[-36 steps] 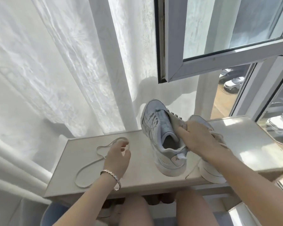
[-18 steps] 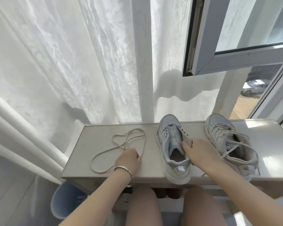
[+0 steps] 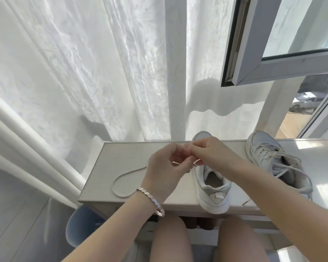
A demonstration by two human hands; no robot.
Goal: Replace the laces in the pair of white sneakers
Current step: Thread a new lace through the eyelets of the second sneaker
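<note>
While your left hand (image 3: 162, 173) and right hand (image 3: 214, 154) both pinch the lace (image 3: 125, 173), the sneaker (image 3: 214, 197) stands just beneath them.

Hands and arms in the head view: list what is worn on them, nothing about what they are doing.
No sleeves or gloves are in view; both arms are bare. The left hand has a pale metallic bracelet of small flat links round its wrist. The right hand shows no watch, band or ring.
</note>
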